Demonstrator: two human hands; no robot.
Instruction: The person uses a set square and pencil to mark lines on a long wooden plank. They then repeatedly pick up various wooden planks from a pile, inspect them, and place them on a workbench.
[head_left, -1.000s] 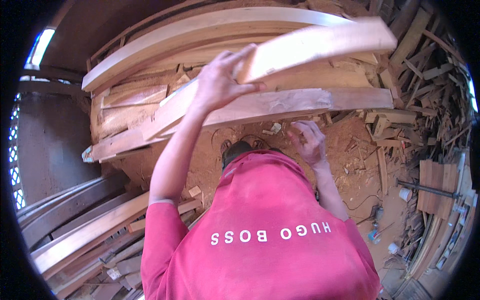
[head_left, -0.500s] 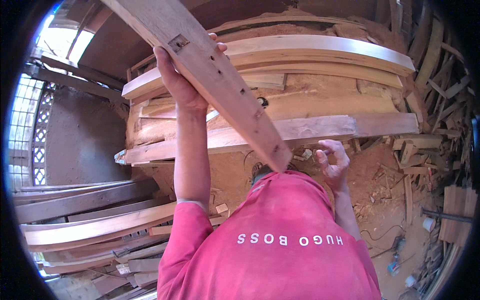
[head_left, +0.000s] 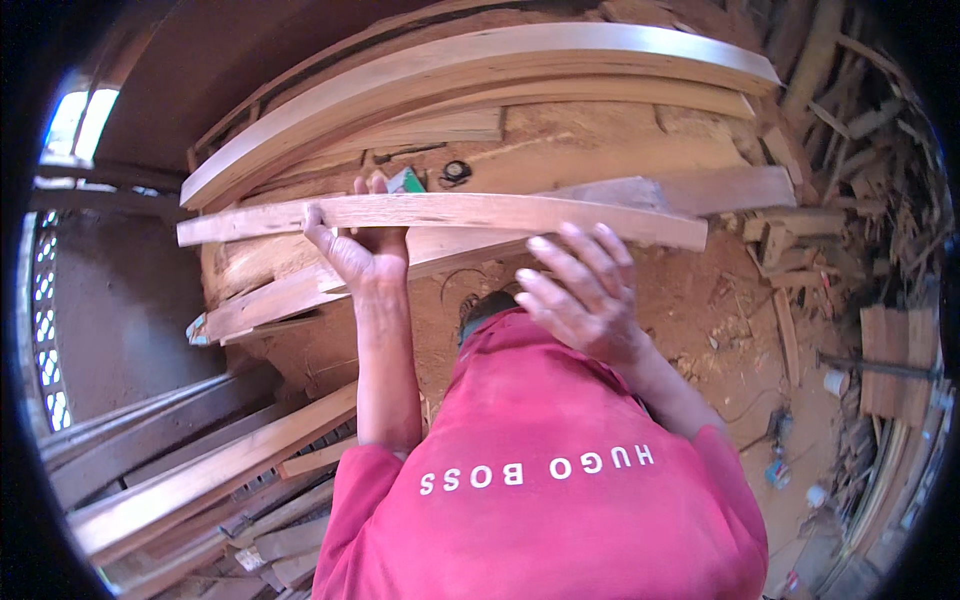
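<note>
Long pale wooden plank (head_left: 470,212), held level

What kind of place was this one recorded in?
Most likely a rough woodworking shop or timber yard: long planks stacked at the left, offcuts strewn over a sawdust-covered floor, and the left hand holding a board.

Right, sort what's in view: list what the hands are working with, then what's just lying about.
In hand:
- long pale wooden plank
- left hand, gripping the plank from below
- right hand, open just under it

Lying about:
- stacked curved timber boards
- small black ring
- leaning planks
- white cup
</note>
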